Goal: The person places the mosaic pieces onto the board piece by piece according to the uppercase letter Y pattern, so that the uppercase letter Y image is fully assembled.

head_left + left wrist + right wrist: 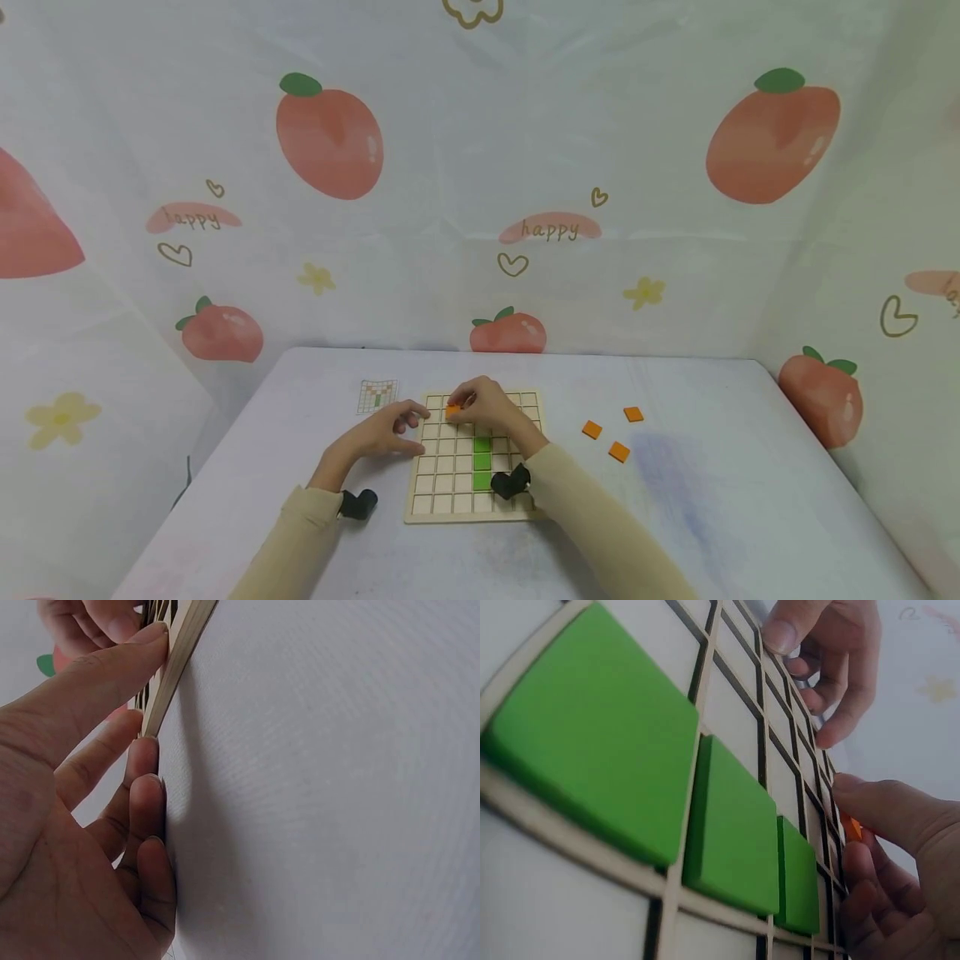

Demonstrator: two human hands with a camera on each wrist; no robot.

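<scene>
A light wooden grid board (444,504) lies on the table, with three green square tiles (482,462) in one column. My right hand (486,406) reaches over the board's upper part and pinches an orange square tile (452,412) at the far-left cells. In the right wrist view, only a sliver of the orange tile (852,827) shows between thumb and fingers. At the board's left edge, my left hand (381,432) steadies it with thumb and index finger spread apart. The left thumb (112,671) lies against the wooden rim in the left wrist view, other fingers loosely bent by the table.
Three loose orange tiles (618,452) lie on the white table (750,483) right of the board. A small printed pattern card (377,397) is at the far left, beyond my left hand. A fruit-print curtain (450,150) hangs behind the table.
</scene>
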